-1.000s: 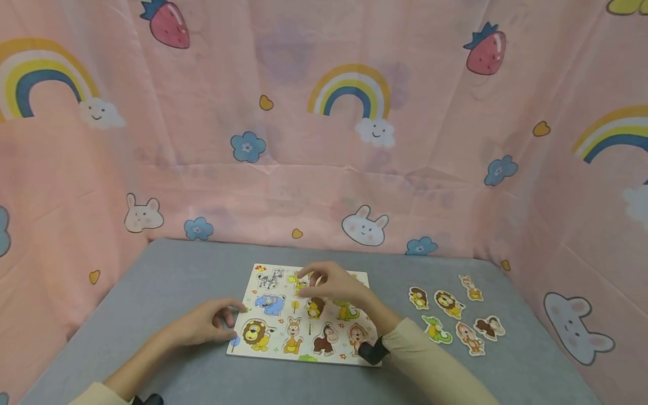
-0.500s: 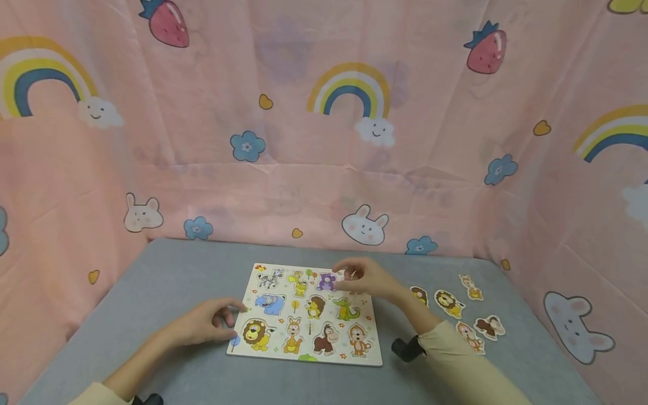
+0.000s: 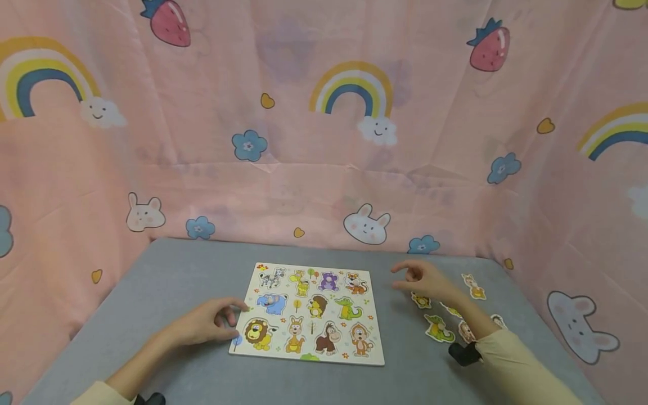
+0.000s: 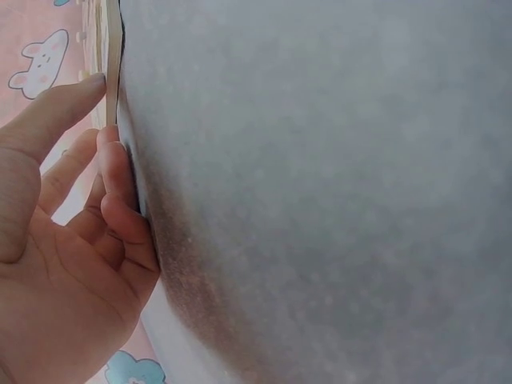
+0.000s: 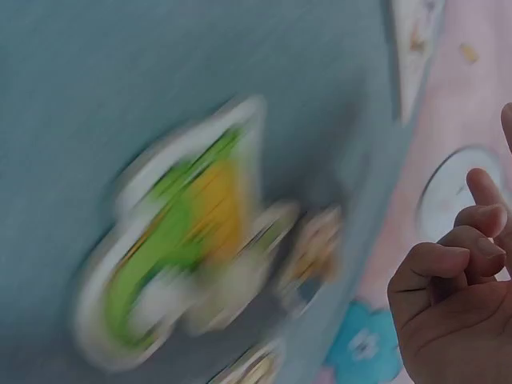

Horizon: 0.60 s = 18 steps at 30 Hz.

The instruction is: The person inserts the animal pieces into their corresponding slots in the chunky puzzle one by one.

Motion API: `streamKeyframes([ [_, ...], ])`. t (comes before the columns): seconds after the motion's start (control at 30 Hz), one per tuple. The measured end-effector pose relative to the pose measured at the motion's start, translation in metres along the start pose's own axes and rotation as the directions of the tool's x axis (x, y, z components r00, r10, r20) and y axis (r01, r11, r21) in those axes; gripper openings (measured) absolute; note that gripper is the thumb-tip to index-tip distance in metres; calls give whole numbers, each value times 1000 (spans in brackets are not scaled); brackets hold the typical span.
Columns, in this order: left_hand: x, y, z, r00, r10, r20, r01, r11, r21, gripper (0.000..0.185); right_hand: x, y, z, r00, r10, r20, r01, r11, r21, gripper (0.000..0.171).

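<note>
- Since the earlier frames, we note the right hand (image 3: 422,279) has left the puzzle board (image 3: 306,314) and travelled toward 3 o'clock; it hovers over the loose animal pieces (image 3: 439,329). The tiger slot at the board's 1 o'clock corner, covered before, shows a piece seated.
- Right hand: index finger extended, remaining fingers curled loosely, as the wrist view (image 5: 456,304) confirms. We see nothing held in it.
- Left hand (image 3: 210,323): rests on the table at the board's 9 o'clock edge, unchanged. The wrist view shows its fingers (image 4: 116,192) bent against the board's thin edge, thumb laid along it, steadying rather than gripping.
- Location: the board lies flat at table centre, every visible slot filled. The loose pieces lie scattered at 3 o'clock of it, well apart from its edge; a green crocodile piece (image 5: 172,240) shows nearest the right wrist camera, blurred.
- Handling, in our judgement: the pieces look like flat, stiff, light cut-outs with glossy printed faces. Lying flush, they are likely awkward to lift; a fingertip pinch at an outline edge should serve. We judge them not fragile.
- Surface: grey, matte, felt-like table (image 3: 167,275), probably giving fair friction.
- Room: pink curtain (image 3: 304,140) printed with rainbows, strawberries and rabbits encloses the table on three sides.
</note>
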<state>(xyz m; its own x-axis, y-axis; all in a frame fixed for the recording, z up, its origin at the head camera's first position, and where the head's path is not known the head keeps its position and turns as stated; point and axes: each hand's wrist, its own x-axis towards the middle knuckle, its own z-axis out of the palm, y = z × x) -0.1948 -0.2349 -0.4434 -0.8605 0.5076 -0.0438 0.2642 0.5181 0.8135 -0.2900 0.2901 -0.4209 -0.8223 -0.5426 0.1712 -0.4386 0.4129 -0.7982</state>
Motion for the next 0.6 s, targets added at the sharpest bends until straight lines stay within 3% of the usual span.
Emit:
streamKeyframes([
  [0.17, 1, -2, 0, 1000, 10, -3, -10, 1000, -3, 48, -21, 21, -18, 999, -48, -14, 48, 999, -23, 33],
  [0.4, 0, -5, 0, 1000, 22, -1, -22, 1000, -14, 47, -42, 28, -35, 999, 22, -43, -27, 993, -118, 38],
  [0.6, 1, -4, 0, 1000, 21, -3, -21, 1000, -8, 47, -51, 36, -42, 999, -9, -41, 4, 993, -116, 37],
])
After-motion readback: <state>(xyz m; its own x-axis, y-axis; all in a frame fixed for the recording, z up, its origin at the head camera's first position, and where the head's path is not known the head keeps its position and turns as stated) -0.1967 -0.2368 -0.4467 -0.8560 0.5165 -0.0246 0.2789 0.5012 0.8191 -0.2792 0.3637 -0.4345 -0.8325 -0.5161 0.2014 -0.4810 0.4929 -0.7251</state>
